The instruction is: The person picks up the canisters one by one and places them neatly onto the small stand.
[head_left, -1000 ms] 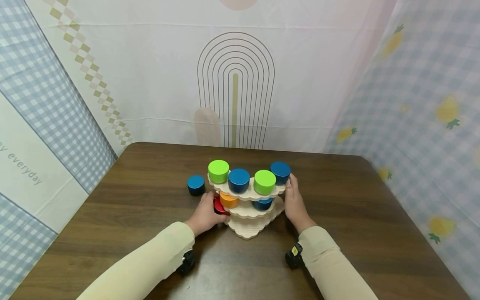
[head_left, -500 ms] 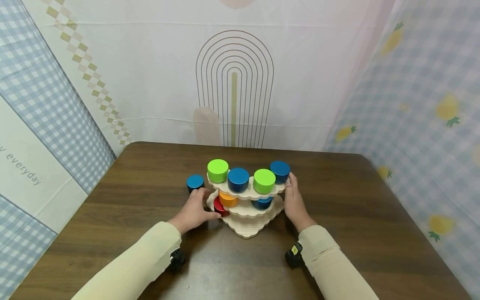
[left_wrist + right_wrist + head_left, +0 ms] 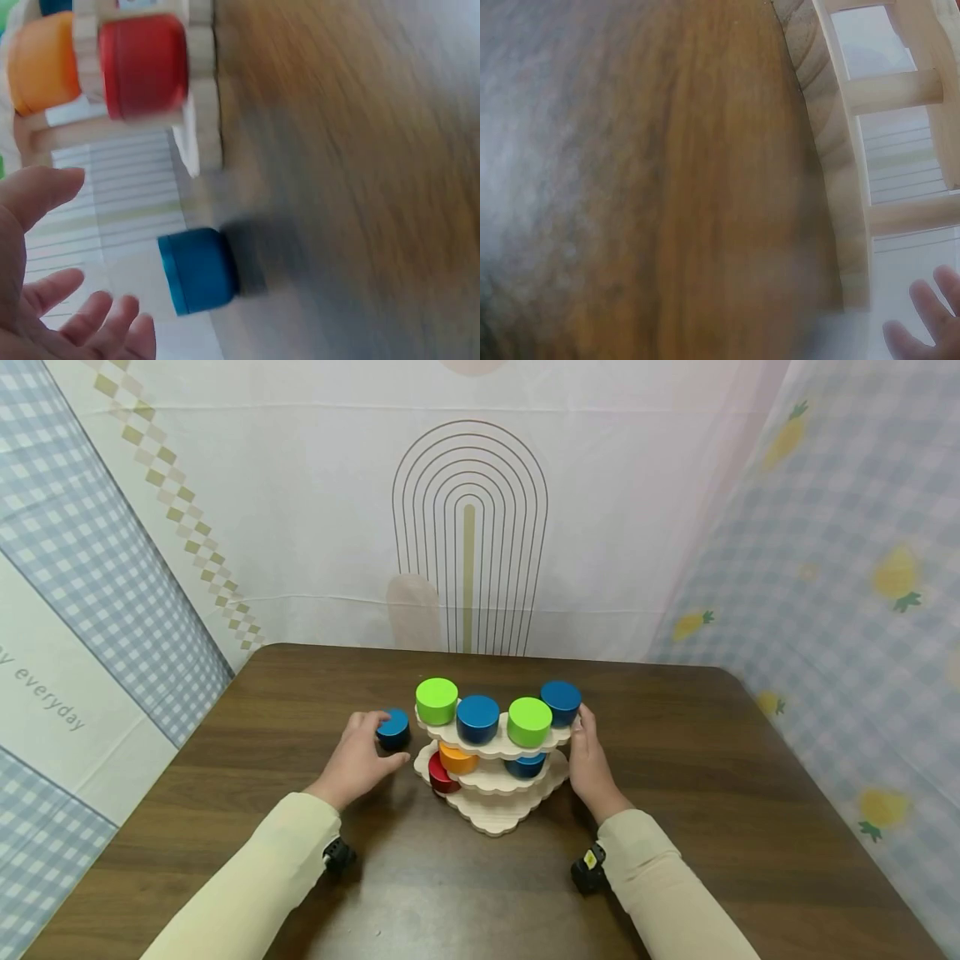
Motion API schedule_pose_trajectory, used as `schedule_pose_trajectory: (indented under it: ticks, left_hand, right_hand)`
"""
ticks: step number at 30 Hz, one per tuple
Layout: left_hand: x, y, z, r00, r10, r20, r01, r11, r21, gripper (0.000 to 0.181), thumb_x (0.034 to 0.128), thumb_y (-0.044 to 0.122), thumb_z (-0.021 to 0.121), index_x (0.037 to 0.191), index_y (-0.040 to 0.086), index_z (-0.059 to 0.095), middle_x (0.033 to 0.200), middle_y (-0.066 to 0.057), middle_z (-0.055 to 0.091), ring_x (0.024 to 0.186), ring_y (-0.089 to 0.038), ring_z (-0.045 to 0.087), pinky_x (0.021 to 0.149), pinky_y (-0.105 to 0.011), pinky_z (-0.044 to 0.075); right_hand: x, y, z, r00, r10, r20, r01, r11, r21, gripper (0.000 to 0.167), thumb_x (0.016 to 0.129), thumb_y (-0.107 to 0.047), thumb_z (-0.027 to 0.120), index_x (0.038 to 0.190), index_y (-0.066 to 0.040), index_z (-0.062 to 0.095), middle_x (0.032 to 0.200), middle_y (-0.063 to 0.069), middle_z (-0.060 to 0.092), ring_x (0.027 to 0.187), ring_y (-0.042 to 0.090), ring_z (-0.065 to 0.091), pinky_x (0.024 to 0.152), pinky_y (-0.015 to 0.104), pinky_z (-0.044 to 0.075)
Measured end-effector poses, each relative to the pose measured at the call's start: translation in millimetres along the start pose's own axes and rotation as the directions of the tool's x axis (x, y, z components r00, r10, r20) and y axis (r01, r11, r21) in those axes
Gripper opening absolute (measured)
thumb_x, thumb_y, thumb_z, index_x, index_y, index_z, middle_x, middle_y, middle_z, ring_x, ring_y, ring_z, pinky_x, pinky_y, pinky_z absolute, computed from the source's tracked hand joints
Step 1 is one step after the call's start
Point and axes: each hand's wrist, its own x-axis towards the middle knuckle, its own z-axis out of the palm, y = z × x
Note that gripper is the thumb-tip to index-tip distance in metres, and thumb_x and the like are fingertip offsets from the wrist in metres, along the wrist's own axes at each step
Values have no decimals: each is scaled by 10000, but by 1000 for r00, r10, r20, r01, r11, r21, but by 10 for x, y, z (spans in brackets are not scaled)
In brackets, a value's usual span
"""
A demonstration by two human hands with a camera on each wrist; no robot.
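A pale wooden tiered stand (image 3: 491, 817) with scalloped edges stands mid-table. Its top tier bears a green cylinder block (image 3: 437, 702), a blue one (image 3: 477, 719), a second green one (image 3: 529, 722) and another blue one (image 3: 560, 702). An orange block (image 3: 457, 758) and a blue block (image 3: 525, 766) sit on the middle tier, a red block (image 3: 442, 774) on the bottom one. Left of the stand, a loose blue block (image 3: 199, 271) rests on the table. Around its near side my left hand (image 3: 356, 762) spreads its fingers, holding nothing. My right hand (image 3: 592, 768) holds the top tier's right edge; its grip is partly hidden.
The dark wooden table (image 3: 712, 793) has rounded far corners. A patterned cloth (image 3: 322, 510) hangs right behind it, with checked cloth (image 3: 825, 610) on the right side. Dark wrist cameras (image 3: 588, 870) sit on both sleeves.
My left hand has let go of the stand by the red block and moved left to the loose blue block, fingers spread. The right hand has stayed at the stand.
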Motion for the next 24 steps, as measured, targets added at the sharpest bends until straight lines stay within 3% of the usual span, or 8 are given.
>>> schedule_pose_trajectory:
  ticks: [5,10,16,24]
  left_hand:
    - [84,-92,18,997,13,-72,-8,997,74,651,836,248,743,1343,-20,436,1279,-242,395,1173,-392,393,995,-553,394]
    - [171,-173,44,995,5,-97,5,995,99,683,831,272,747,1365,-1,422,1314,-244,377,1202,-402,368,994,-573,384]
    - [279,-228,77,996,-10,-84,21,992,126,766,834,315,738,1432,16,363,1407,-265,332,1264,-430,338,1013,-604,348]
    - [401,-275,136,997,-82,-5,82,984,159,868,830,368,732,1500,63,271,1477,-257,277,1314,-453,291,1017,-651,288]
  right_hand:
    - [-1,-1,0,1000,-2,0,2,1000,11,512,1069,-338,119,1526,-115,59,1579,182,139,1453,368,129,1128,608,121]
    - [-5,-16,0,1000,-13,-3,13,1000,15,515,1069,-345,123,1523,-108,67,1574,188,148,1451,371,136,1125,612,124]
    - [0,-20,0,1000,-15,-2,15,1000,10,517,1068,-349,119,1522,-109,67,1574,188,148,1451,372,136,1125,613,124]
    - [8,-17,-2,1000,0,4,0,1000,-2,502,1072,-320,119,1526,-115,62,1578,182,145,1453,372,130,1125,616,118]
